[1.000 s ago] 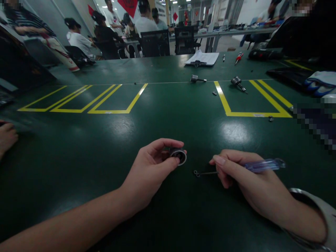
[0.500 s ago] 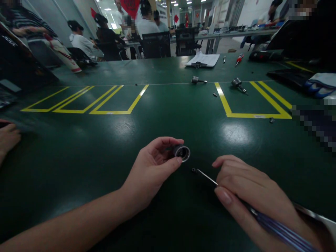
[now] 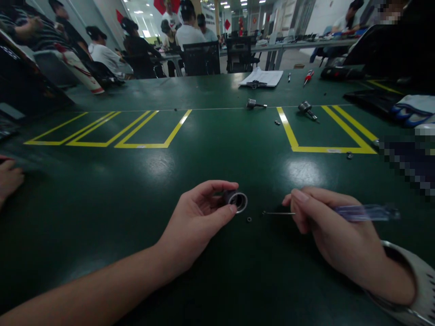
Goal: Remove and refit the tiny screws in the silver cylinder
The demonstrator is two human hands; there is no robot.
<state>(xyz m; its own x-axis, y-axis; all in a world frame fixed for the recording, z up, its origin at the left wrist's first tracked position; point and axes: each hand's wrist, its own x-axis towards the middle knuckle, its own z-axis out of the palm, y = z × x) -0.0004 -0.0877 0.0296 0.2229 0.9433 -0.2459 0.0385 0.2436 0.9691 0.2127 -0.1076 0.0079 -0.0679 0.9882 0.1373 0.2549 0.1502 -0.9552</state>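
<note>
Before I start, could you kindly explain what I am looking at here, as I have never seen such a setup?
There is no machine: these are a person's own bare hands, seen from a camera worn on the head, looking forward and down. The left hand holds a hollow round metal part, its open end showing. The right hand holds a thin-shafted tool with a see-through, purplish handle. A small dark ring lies between them on the green table. Farther back are yellow tape outlines, two metal pieces with shafts and a clipboard with papers. At the left edge, another person's hand shows.
</note>
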